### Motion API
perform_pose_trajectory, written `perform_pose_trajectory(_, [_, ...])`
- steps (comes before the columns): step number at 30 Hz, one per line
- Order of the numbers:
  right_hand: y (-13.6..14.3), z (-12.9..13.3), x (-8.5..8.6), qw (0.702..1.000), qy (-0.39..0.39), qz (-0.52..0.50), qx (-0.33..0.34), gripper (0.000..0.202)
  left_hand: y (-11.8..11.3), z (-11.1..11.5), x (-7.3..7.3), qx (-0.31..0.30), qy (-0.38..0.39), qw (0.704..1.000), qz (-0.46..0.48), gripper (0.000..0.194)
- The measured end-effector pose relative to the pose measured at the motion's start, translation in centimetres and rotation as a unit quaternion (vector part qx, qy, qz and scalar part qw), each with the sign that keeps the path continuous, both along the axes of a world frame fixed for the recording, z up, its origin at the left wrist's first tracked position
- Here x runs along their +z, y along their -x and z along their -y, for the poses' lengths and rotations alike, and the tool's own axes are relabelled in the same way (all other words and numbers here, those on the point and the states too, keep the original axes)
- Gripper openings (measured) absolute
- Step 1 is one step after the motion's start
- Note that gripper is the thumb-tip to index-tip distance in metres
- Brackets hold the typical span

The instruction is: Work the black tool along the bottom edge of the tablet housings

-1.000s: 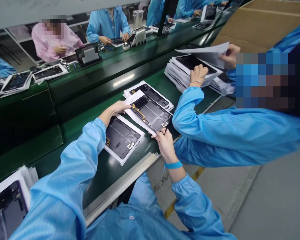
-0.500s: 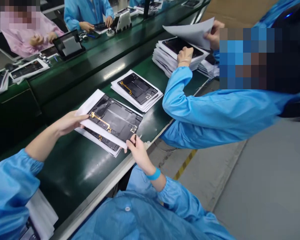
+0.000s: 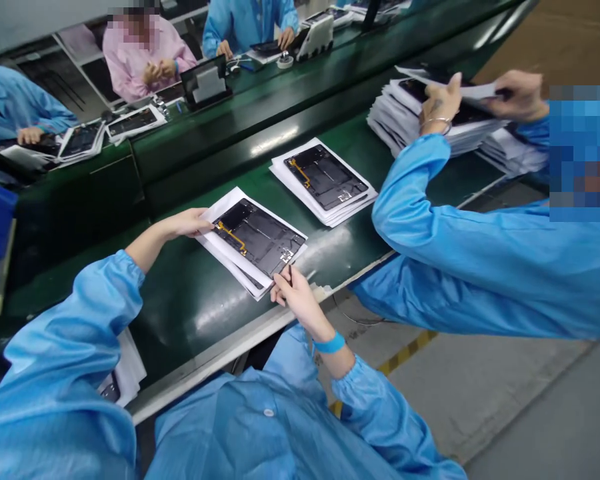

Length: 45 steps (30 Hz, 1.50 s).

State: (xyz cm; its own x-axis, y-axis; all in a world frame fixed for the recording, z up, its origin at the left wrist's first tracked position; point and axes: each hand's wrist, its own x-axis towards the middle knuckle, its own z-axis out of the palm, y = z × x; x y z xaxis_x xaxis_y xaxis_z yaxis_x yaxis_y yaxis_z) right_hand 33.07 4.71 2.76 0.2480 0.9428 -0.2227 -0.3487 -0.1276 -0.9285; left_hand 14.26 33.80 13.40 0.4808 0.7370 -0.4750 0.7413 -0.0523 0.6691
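Note:
A dark tablet back cover (image 3: 263, 237) with an orange flex cable lies on white paper, on top of another paper-backed cover that shows only along its near edge. My left hand (image 3: 190, 222) is closed on the left edge of this cover and its paper, thumb on top. At the near right corner, my right hand (image 3: 297, 297) is closed, its fingers at the corner of the cover and paper. A thin dark stick-like tool (image 3: 291, 273) pokes up between the right fingers; its kind is unclear.
Another pile of paper-backed covers (image 3: 327, 177) sits just beyond on the green bench (image 3: 180, 320). At the right, a co-worker's hands (image 3: 440, 103) work over a tall stack (image 3: 395, 123). More papers (image 3: 125, 373) lie beside my left sleeve. Other people sit across the bench.
My view has swung left, so everything appears further right. The cover in my hands has come down flat over the lower one. The co-worker's lifted sheet is lower.

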Motion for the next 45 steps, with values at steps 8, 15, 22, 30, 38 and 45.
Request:
perform_pose_trajectory(8, [0.2,0.7,-0.9,0.993,0.006,0.122,0.005,0.048,-0.6,0.5,-0.1,-0.089,-0.243,0.96,-0.11,0.056])
perform_pose_trajectory(15, [-4.2,0.7,-2.0,0.936,-0.017,0.297,-0.191,0.023,-2.6,0.6,-1.3,-0.172,-0.286,0.919,-0.211,0.024])
perform_pose_trajectory(22, [-4.8,-1.0,-3.9,0.907,-0.039,0.371,-0.197,0.042,-2.6,-0.2,-0.3,-0.224,-0.291,0.903,-0.223,0.017])
perform_pose_trajectory(30, [-4.4,-1.4,-3.5,0.906,-0.043,0.376,-0.19,0.032,-2.6,0.3,0.8,-0.242,-0.253,0.916,-0.196,0.018])
perform_pose_trajectory(38, [-5.5,-2.2,-3.6,0.91,-0.042,0.327,-0.251,0.033,-9.3,-3.0,2.0,-0.142,-0.264,0.948,-0.109,0.02])
perform_pose_trajectory(45, [-5.9,-2.6,-3.2,0.912,-0.042,0.309,-0.267,0.015,-23.0,-8.9,-3.2,-0.008,-0.22,0.975,0.032,0.031])
